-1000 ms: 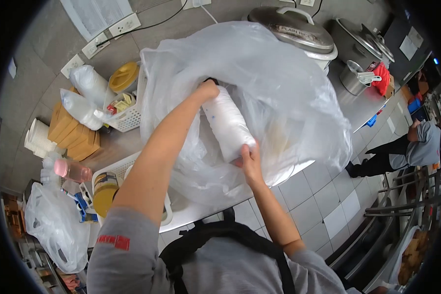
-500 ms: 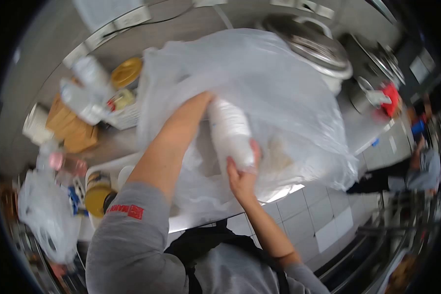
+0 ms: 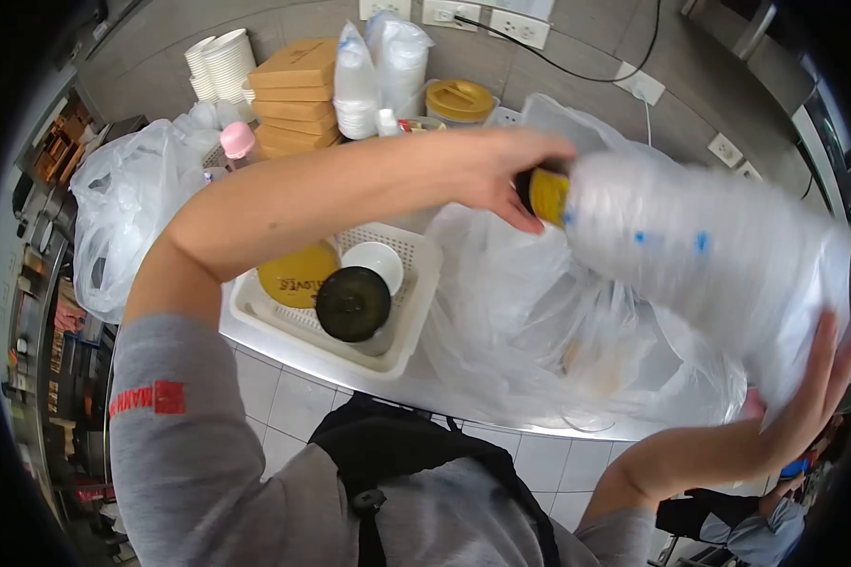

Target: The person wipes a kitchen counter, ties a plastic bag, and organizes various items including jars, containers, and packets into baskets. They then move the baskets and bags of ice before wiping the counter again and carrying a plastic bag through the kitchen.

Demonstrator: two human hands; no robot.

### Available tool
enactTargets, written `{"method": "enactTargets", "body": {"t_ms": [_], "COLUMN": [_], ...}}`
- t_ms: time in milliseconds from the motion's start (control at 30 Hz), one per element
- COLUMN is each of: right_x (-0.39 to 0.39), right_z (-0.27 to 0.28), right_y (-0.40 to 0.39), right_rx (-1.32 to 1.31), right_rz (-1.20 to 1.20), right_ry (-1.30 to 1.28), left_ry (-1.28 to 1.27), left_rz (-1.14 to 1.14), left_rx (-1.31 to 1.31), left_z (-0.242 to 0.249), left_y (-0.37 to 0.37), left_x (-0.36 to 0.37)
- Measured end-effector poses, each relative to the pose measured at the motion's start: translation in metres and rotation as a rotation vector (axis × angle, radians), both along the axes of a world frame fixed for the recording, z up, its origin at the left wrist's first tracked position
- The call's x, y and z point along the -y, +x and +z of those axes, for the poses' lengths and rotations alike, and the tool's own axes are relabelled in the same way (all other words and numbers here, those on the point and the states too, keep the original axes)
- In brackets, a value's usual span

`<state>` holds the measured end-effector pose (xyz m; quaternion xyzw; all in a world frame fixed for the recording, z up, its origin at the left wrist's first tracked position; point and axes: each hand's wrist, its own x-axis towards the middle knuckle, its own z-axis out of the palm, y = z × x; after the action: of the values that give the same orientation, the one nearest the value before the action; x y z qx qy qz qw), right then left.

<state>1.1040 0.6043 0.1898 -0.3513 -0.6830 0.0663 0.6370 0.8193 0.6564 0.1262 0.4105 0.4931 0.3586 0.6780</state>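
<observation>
A long plastic-wrapped stack of cups (image 3: 700, 246), whitish with small blue marks, slants across the right half of the head view, close to the camera. My right hand (image 3: 813, 383) supports its lower right end, fingers spread along the wrap. At the other end, my left hand (image 3: 511, 175) curls round a blurred black-and-yellow cylindrical piece (image 3: 546, 194) that meets the stack; I cannot tell what it is. Beneath the stack, a large crumpled clear plastic bag (image 3: 501, 293) lies on the metal table (image 3: 501, 416).
A white basket (image 3: 402, 364) holds a black-lidded jar (image 3: 353, 304), a yellow round lid (image 3: 298, 276) and a white bowl (image 3: 373, 260). Behind stand brown boxes (image 3: 293, 71), paper cups (image 3: 227, 66), wrapped cups (image 3: 355, 90) and a yellow-lidded tub (image 3: 459, 99). Another person (image 3: 756, 524) is at lower right.
My view has turned left, bringing the basket and boxes toward the middle. The wrapped stack has come up toward the camera and right, and my hands have spread apart to its two ends.
</observation>
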Motion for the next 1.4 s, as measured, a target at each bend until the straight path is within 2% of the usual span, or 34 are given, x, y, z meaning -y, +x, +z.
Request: {"method": "enactTargets", "body": {"t_ms": [133,200,233,267,300,367,400,433,467,500,533,600,667,767,833,867,967,1100,1200,1267,1300,1367,1400], "right_x": [-0.037,-0.054,-0.060,-0.066,-0.070,-0.091,-0.084,-0.080,-0.087,-0.087,-0.087,-0.086,-0.095,-0.119,-0.139,-0.144,-0.150,-0.149,-0.155,-0.150,-0.134,-0.145,-0.139], "right_z": [0.031,0.038,0.034,0.030,0.028,0.000,-0.007,-0.013,-0.028,-0.041,-0.050,-0.065,-0.082,-0.099,-0.108,-0.110,-0.108,-0.080,-0.063,-0.047,-0.031,-0.038,-0.032], "right_y": [-0.067,-0.129,-0.162,-0.196,-0.226,-0.297,-0.327,-0.353,-0.379,-0.401,-0.417,-0.443,-0.466,-0.490,-0.502,-0.503,-0.496,-0.447,-0.368,-0.303,-0.264,-0.187,-0.152], "right_rx": [0.105,0.247,0.311,0.408,0.520,0.530,0.627,0.731,0.765,0.793,0.802,0.913,0.908,0.825,0.763,0.731,0.728,0.930,0.987,1.096,1.075,1.055,1.046], "right_rz": [0.189,0.586,0.607,0.652,0.665,0.567,0.383,0.321,0.383,0.333,0.361,0.334,0.304,0.252,0.249,0.254,0.346,0.320,0.206,0.045,0.039,-0.082,-0.126], "right_ry": [-0.041,-0.127,-0.292,-0.237,-0.261,-0.172,-0.182,-0.176,-0.236,-0.193,-0.306,-0.339,-0.362,-0.436,-0.466,-0.479,-0.352,-0.281,-0.189,-0.209,-0.446,-0.287,-0.334], "left_ry": [0.113,0.062,0.018,-0.024,-0.063,-0.147,-0.195,-0.252,-0.311,-0.339,-0.368,-0.427,-0.412,-0.270,-0.252,-0.240,-0.155,-0.227,-0.260,-0.217,-0.194,-0.147,-0.130], "left_rz": [0.172,0.380,0.498,0.610,0.583,0.519,0.479,0.452,0.424,0.389,0.355,0.387,0.444,0.495,0.607,0.668,0.544,0.543,0.522,0.593,0.654,0.800,0.786], "left_rx": [0.021,0.033,0.088,0.142,0.179,0.313,0.408,0.441,0.471,0.476,0.483,0.620,0.666,0.655,0.575,0.533,0.636,0.703,0.706,0.582,0.519,0.385,0.372], "left_z": [0.008,-0.006,-0.017,-0.032,-0.055,-0.096,-0.115,-0.140,-0.165,-0.189,-0.205,-0.215,-0.216,-0.205,-0.196,-0.197,-0.208,-0.206,-0.191,-0.170,-0.166,-0.160,-0.151], "left_y": [-0.089,-0.124,-0.142,-0.161,-0.188,-0.234,-0.251,-0.273,-0.296,-0.316,-0.329,-0.337,-0.333,-0.324,-0.318,-0.316,-0.325,-0.318,-0.306,-0.294,-0.292,-0.295,-0.291], "left_x": [0.030,0.034,0.031,0.026,0.019,0.007,0.006,0.000,-0.008,-0.013,-0.017,-0.018,-0.020,-0.021,-0.026,-0.029,-0.039,-0.041,-0.035,-0.019,-0.018,-0.017,-0.011]}}
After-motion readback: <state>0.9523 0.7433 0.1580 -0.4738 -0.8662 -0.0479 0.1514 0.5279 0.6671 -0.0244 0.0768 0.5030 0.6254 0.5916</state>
